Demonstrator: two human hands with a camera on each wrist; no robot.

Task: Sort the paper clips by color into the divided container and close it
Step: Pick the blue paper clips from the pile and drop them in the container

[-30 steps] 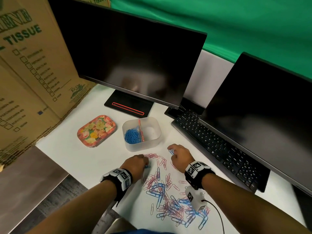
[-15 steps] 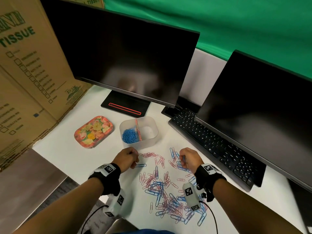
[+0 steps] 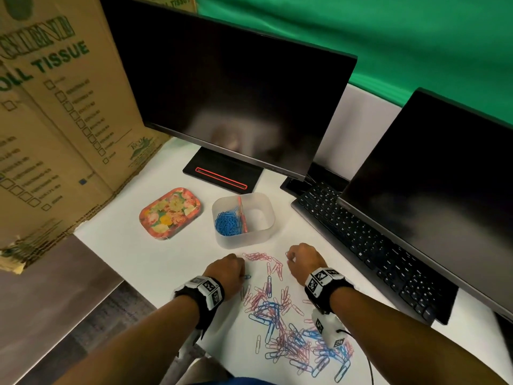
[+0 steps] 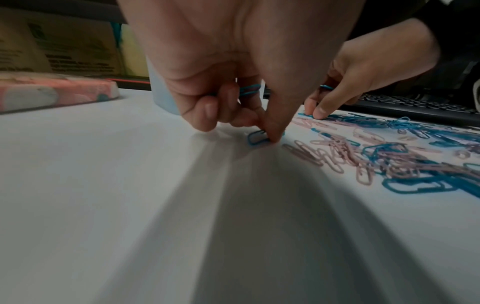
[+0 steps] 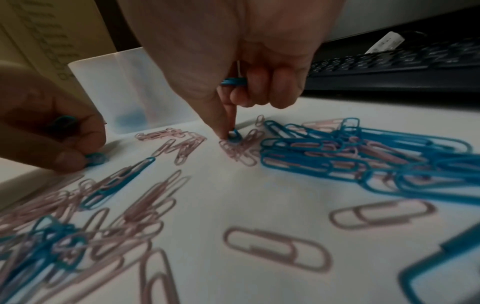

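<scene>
Both hands low on worktop [image 3: 155, 262]: left hand [image 3: 226, 273] grip pinching blue clip [image 4: 257, 137], more curled inside; right hand [image 3: 304, 261] grip likewise, seemingly pinching another blue clip [image 5: 233, 134].

Pink and blue clips [image 3: 280, 326] lie scattered on the table — the open container [image 3: 243, 219] holds blue clips [image 3: 227, 224] in its left compartment.

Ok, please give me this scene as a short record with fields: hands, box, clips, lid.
left hand: holds blue clips in curled fingers, pinches a blue clip on the table
right hand: holds blue clips, fingertip on another blue one
box: open, blue clips in its left part, right part looks empty
loose clips: pink and blue, mixed
lid: flowered, left of box
</scene>
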